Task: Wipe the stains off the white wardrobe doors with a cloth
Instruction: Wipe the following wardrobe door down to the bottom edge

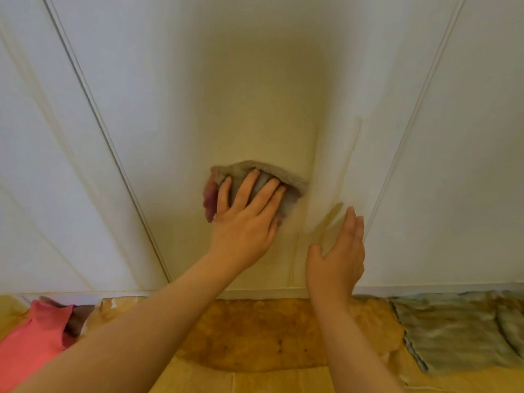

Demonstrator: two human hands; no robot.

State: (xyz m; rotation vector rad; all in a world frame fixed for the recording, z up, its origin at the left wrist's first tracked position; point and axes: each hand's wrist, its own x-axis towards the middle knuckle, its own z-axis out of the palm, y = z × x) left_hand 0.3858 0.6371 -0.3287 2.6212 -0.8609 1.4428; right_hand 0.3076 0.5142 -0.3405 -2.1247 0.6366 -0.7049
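Head view. The left arm reaches up from the lower left edge, forearm bare, and the left hand (246, 219) lies flat against the middle wardrobe door (255, 80) with its four fingers straight and spread, pressing the cloth (243, 169) onto the panel. The cloth sits on the lower half of that door, bunched under the fingers, grey-beige with a purple patch showing at its left edge; most of it is covered by the hand. The left thumb is largely tucked out of sight at the hand's right side. The right hand (338, 251) is raised just right of the cloth, seen edge-on, fingers straight and together, thumb apart, holding nothing; whether its fingertips touch the door cannot be told. Its shadow falls on the panel beside it. A yellowish shade covers the middle door, so stains there are hard to make out. At the foot of the doors lie a brown-yellow sheet (255, 336), a grey-green fabric (453, 330) at the right, and a pink fabric (31, 338) cut off by the left edge.
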